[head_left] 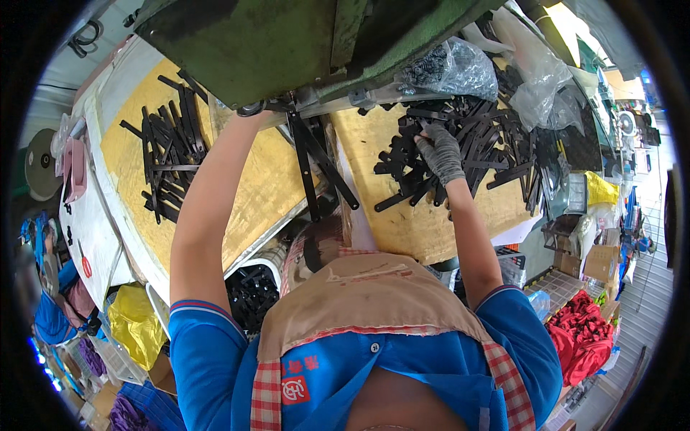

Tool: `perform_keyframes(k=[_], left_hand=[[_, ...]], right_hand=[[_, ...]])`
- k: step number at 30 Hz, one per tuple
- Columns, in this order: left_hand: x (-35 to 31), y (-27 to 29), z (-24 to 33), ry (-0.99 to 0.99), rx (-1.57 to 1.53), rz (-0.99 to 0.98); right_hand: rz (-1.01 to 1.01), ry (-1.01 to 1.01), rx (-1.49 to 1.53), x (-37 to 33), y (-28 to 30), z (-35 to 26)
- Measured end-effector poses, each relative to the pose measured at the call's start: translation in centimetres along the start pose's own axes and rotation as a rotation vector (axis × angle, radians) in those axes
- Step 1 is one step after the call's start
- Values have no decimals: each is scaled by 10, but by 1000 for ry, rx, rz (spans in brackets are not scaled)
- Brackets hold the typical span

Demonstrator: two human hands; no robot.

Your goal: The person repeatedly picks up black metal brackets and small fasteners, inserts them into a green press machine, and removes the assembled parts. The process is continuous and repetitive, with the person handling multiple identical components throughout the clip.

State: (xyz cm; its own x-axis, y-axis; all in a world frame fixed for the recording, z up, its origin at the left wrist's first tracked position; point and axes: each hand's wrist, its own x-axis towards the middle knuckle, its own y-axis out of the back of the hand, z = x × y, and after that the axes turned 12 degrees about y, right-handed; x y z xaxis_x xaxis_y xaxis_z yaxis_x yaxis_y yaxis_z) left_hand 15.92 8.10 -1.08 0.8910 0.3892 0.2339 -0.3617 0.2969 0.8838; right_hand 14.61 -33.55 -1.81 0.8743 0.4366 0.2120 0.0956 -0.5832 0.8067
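My right hand point(440, 156), in a grey knit glove with bare fingertips, reaches into a pile of black metal strips point(478, 140) on the right worktop. Its fingers are bent and closed on a black piece at the pile's near left side. My left forearm point(215, 183) stretches up to the front of a green machine point(251, 54). That hand's fingers are hidden behind the machine's lower edge. Beside the wrist, two long black strips point(305, 169) spread downward in a narrow V, their upper ends together under the machine.
More black strips point(169, 144) lie heaped on the left yellow worktop point(251, 208). Clear plastic bags point(460, 68) with black parts rest behind the right pile. Below the table edge stands a white bin point(269, 262) of small black parts. Red cloth point(582, 337) lies at far right.
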Motion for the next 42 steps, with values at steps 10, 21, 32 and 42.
perform_keyframes(k=[10, 21, 32, 42], left_hand=[[-111, 56, 34, 337, -977, -238], [-126, 52, 62, 187, -800, 228], [-130, 49, 60, 119, -731, 280], [-138, 75, 48, 366, -912, 19]], right_hand=[[186, -118, 726, 2, -4, -73], [-36, -68, 700, 22, -18, -121], [-130, -62, 759, 28, -31, -128], [-95, -81, 815, 28, -31, -127]])
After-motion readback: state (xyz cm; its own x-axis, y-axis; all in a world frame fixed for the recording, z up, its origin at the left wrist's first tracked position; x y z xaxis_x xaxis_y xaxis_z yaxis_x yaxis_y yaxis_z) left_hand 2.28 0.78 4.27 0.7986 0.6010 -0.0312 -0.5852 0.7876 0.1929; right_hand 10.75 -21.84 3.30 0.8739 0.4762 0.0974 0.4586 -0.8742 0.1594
